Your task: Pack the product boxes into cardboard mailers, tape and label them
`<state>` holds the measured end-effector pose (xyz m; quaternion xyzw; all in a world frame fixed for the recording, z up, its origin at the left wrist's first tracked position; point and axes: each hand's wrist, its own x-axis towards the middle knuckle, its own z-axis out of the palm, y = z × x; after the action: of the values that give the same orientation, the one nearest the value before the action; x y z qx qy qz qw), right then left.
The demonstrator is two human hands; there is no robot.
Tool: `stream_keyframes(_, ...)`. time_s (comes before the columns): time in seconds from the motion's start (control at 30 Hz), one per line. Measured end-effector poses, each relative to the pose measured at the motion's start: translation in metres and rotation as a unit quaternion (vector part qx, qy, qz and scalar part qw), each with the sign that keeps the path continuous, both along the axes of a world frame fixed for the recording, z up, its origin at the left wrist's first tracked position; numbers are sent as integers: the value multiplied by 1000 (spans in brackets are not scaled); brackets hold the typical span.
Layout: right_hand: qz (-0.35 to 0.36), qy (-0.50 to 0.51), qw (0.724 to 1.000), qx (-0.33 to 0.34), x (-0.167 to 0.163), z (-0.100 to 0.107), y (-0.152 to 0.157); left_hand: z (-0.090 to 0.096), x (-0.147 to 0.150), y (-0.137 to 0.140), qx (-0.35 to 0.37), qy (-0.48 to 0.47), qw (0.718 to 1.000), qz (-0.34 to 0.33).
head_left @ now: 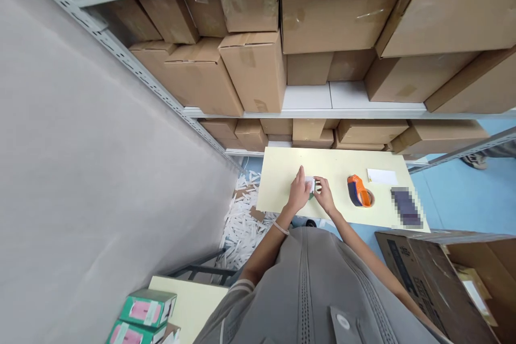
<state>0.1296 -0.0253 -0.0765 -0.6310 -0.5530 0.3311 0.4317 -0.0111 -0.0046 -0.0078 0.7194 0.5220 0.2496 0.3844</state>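
In the head view, a small white-and-green box (310, 185) is held between my hands above the pale table (278, 172). My left hand (299, 193) lies along the box's left side, its fingers fairly straight and pointing away from me. On the other side, my right hand (323, 194) has bent fingers gripping the box's right edge. Both hands partly cover the box, so its print cannot be made out. An orange-and-blue tape dispenser (357, 191) lies to the right of my right hand.
A white slip (381, 176) and a blurred dark object (407, 207) lie on the table's right. Shelves beyond hold cardboard boxes (253, 67). Paper strips (244, 217) litter the floor at left. Green boxes (147, 309) stand lower left; a large open carton (435, 279) lower right. A person's shoe (474, 160) shows far right.
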Motion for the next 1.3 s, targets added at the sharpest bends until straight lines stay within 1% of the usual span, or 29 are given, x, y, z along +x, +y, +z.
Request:
stream_keyframes(0.13, -1, 35, 999, -1, 3, -9, -3, -11, 17, 0, -76, 110, 991, -18)
stream_keyframes(0.2, 7, 52, 999, -9, 6, -11, -4, -15, 22, 0, -86, 139, 986, -19)
stream_keyframes(0.3, 41, 91, 995, -25, 13, -11, -6, -19, 25, 1, -76, 166, 983, -10)
stream_keyframes(0.4, 80, 145, 985, -48, 18, -8, -10, -21, 24, 1, -59, 181, 982, 2)
stream_keyframes(0.5, 92, 182, 976, -78, 22, -7, -13, -23, 24, 0, -34, 187, 982, 16)
stream_keyframes(0.6, 96, 187, 974, -83, 22, -7, -14, -24, 25, 0, -16, 194, 981, 27)
stream_keyframes(0.83, 110, 150, 981, -63, 19, -6, -15, -25, 25, -2, 5, 214, 976, 36)
stream_keyframes(0.97, 111, 144, 982, -60, 19, -5, -16, -23, 25, -5, 3, 208, 978, 29)
stream_keyframes(1.07, 109, 121, 985, -59, 20, -5, -17, -21, 25, -7, -1, 208, 978, 22)
stream_keyframes(1.17, 127, 63, 989, -49, 20, -5, -18, -19, 25, -7, -8, 211, 977, 14)
stream_keyframes(1.3, 150, -86, 985, -23, 16, -3, -21, -18, 25, -8, -9, 199, 980, 19)
